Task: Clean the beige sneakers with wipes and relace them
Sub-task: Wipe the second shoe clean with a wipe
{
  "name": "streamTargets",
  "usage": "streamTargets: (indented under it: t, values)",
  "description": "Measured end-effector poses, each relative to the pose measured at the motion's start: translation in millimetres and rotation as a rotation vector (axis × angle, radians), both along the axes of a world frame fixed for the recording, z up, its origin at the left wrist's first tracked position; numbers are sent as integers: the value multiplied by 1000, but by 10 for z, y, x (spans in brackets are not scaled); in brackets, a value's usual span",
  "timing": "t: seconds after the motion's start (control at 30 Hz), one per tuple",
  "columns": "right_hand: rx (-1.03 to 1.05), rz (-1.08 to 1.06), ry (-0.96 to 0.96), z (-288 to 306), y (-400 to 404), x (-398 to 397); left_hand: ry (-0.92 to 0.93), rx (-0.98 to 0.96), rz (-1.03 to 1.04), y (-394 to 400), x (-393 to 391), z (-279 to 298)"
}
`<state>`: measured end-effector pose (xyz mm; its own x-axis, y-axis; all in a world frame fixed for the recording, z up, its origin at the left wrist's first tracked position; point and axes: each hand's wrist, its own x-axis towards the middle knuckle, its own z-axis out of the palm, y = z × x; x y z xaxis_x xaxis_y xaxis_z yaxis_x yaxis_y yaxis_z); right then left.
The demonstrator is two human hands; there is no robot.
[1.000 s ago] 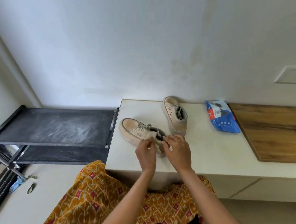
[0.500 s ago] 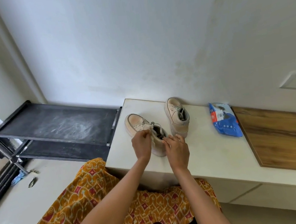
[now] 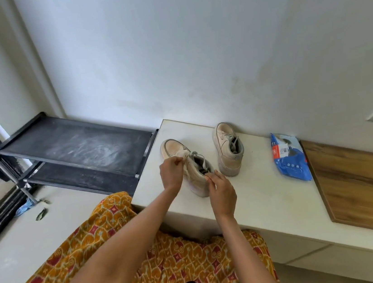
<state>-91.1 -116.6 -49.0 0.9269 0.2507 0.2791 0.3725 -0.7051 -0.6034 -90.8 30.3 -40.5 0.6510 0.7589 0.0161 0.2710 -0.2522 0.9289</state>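
Pinching the lace [image 3: 184,157] of the near sneaker [image 3: 189,164], the left hand [image 3: 172,173] works beside the right hand [image 3: 220,188], which grips its heel. Second sneaker [image 3: 228,150] and wipes [image 3: 289,156] sit on the counter [image 3: 258,191].

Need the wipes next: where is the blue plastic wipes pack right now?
In the head view, the blue plastic wipes pack lies flat on the white countertop, right of the far beige sneaker, beside the wooden board.

Wipes pack [image 3: 288,156] label: print too blurred.
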Motion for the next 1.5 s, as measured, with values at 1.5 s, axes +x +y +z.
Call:
streamTargets:
  t: [1.5]
  values:
    - [-310,22,-269,157,50,450,82,296,-216,500,105,-147]
